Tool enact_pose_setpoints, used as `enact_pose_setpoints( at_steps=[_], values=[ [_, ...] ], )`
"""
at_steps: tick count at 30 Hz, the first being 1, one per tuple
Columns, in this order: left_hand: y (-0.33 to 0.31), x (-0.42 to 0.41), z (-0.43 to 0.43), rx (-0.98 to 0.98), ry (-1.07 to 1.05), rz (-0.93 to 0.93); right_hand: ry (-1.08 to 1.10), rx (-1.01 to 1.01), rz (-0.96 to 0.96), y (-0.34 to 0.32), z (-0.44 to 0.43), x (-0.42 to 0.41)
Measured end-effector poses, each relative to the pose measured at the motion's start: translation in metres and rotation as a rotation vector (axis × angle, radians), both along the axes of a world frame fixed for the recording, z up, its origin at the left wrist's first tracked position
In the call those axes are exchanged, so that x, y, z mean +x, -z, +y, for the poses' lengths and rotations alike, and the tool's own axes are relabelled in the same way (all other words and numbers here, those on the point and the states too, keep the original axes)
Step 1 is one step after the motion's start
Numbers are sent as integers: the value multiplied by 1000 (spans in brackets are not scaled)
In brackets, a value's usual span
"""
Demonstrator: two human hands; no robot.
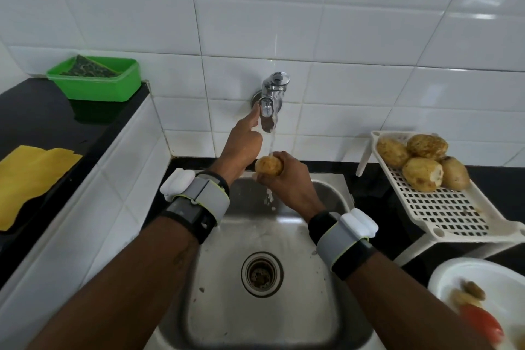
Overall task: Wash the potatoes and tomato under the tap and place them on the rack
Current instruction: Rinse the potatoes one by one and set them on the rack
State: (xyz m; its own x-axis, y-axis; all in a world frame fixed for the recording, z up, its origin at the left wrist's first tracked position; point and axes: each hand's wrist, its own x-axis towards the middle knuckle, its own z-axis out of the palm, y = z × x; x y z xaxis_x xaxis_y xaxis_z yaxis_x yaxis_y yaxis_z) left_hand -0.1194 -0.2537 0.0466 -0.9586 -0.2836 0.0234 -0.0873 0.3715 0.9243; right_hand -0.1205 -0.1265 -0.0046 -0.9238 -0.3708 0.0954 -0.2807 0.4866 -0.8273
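Observation:
My right hand point(287, 179) grips a yellowish potato point(268, 165) over the steel sink point(326, 202), right under the stream of water falling from the chrome tap point(271, 99). My left hand point(244, 142) reaches up beside the tap, its forefinger stretched out and touching the tap's left side. Several potatoes point(423, 162) lie on the white slotted rack point(443, 207) at the right. A red tomato point(481, 324) and small potatoes sit blurred in a white bowl point(460, 275) at the bottom right.
A green tub point(96, 79) with a scrubber stands on the black counter at the back left, a yellow cloth point(31, 176) nearer on that counter. White tiled wall runs behind the sink. The drain point(262, 273) lies in the middle of the basin.

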Motion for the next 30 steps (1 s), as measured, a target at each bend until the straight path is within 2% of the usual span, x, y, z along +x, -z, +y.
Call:
enact_pose_setpoints(
  at_steps=[6, 9, 14, 23, 30],
  values=[
    [-7, 4, 2, -194, 94, 15, 11, 42, -6, 1, 0, 1],
    [13, 14, 1, -143, 133, -19, -10, 91, 0, 1, 4, 0],
    [43, 35, 8, 80, 133, -159, -60, 139, 52, -2, 9, -2],
    [46, 54, 13, -32, 107, -111, -109, 198, 96, -5, 7, 7],
    [40, 58, 23, -36, 105, -91, -87, 205, 132, -7, 16, 11]
  ],
)
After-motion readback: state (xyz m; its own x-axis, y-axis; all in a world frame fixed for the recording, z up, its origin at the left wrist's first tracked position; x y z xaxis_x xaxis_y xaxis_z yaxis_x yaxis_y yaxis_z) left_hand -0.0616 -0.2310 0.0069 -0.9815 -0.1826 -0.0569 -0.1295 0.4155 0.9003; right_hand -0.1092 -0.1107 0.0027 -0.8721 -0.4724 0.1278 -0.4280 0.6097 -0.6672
